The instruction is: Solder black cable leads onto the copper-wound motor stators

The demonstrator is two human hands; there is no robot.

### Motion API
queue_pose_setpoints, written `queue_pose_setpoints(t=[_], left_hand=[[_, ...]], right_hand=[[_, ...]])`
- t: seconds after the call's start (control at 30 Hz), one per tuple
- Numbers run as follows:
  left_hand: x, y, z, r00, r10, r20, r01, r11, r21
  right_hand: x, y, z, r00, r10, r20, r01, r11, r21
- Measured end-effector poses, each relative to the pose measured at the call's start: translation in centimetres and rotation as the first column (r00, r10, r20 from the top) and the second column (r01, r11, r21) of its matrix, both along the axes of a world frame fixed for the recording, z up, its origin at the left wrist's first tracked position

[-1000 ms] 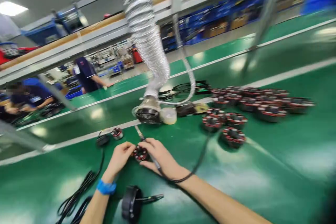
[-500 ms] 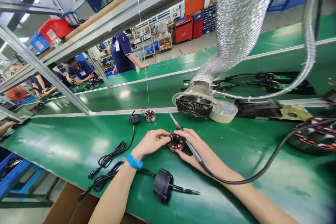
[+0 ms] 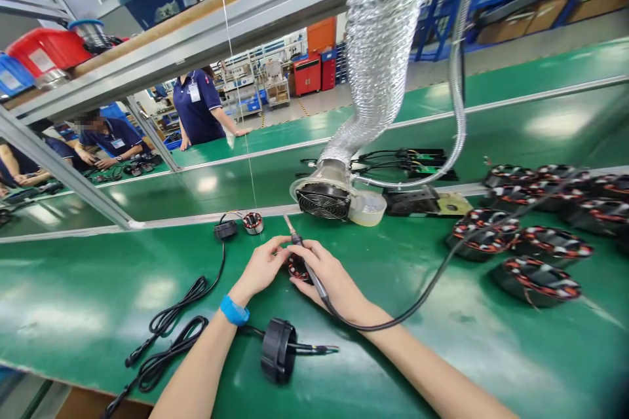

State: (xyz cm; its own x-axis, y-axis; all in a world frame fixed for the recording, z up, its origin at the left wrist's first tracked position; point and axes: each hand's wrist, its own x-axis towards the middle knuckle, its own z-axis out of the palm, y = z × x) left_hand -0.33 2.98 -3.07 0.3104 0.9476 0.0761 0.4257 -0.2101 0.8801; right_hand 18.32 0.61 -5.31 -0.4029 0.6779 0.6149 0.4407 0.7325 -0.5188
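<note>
Since the earlier frame, our view has swung rightward. We see the wound ring (image 3: 297, 268) between the left hand (image 3: 263, 268), fingers bent, grip impossible to tell, and the right hand (image 3: 340, 279), fingers gripping a soldering iron (image 3: 317, 285).

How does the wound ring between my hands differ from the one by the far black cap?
The held ring sits between the left hand and right hand; the far ring rests untouched on the bench. The held ring is partly covered by the hands; the far ring shows its silvery side. Both are round, with red and white parts.
</note>
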Motion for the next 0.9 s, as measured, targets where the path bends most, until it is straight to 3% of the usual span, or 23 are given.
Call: queue_pose_setpoints(t=[0.17,0.3,0.4,0.5,0.7,0.8,0.9], left_hand=[[0.0,-0.3,0.4,0.989,-0.018,-0.144,0.035,0.992,0.12],[-1.2,-0.6,1.2,0.975,0.057,-0.213,-0.033,0.993,0.112],[-2.6,-0.6,1.8,0.977,-0.005,-0.212,0.005,1.0,0.0],[-3.1,-0.6,2.1,0.99,-0.099,-0.105,0.081,0.984,-0.161],[-0.8,-1.0,1.5,0.991,-0.013,0.131,0.063,0.922,-0.383],[-0.2,-1.0,1.3,0.993,-0.006,0.117,0.047,0.937,-0.345],[-0.8,-0.5,1.0,0.997,0.023,0.077,-0.006,0.976,-0.217]], right_hand=[[0.7,-0.6,0.9,0.986,0.164,-0.042,-0.166,0.984,-0.069],[1.4,-1.0,0.5,0.993,0.114,-0.035,-0.116,0.992,-0.05],[1.7,-1.1,-0.4,1.0,0.002,-0.018,-0.003,1.0,-0.031],[1.6,-1.2,-0.8,0.998,-0.047,-0.029,0.045,0.997,-0.067],[1.5,-1.3,-0.2,0.989,0.085,-0.121,-0.105,0.98,-0.168],[1.6,-1.3,-0.2,0.976,0.127,-0.177,-0.163,0.966,-0.202],[1.6,-1.2,-0.5,0.974,0.118,-0.194,-0.16,0.963,-0.218]])
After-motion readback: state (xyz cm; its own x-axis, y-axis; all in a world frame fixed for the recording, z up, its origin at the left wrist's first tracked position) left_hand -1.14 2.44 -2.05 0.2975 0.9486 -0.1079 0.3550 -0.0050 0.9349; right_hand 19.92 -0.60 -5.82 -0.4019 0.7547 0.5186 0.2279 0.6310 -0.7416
